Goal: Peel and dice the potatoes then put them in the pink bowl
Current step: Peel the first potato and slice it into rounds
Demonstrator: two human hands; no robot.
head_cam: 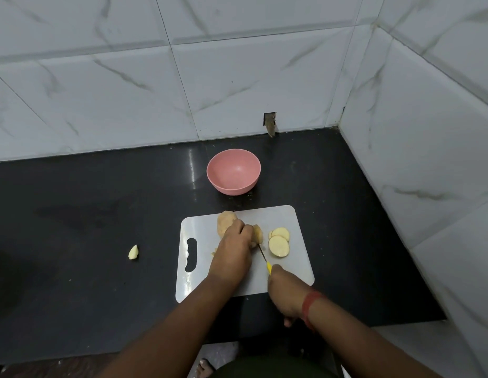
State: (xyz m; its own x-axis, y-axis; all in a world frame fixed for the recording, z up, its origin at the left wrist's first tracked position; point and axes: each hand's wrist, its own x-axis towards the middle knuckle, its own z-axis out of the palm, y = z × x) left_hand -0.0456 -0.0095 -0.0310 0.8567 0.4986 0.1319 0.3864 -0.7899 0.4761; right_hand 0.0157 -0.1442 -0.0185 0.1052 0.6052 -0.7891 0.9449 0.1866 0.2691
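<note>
Left hand (234, 245) grip clamps potato (258, 232); right hand (285, 291) grips knife (265, 259). Slice evenly, left fingertips tucked back from blade.

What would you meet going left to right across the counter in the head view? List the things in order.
Loose potato piece → cutting board's handle slot → left hand holding the potato → knife → cut slices.

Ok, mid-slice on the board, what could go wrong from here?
1. The left hand holds the potato right beside the knife blade; a slip could nick a finger.
2. The slices sit near the cutting board edge and may slide off, like the piece on the counter.
</note>
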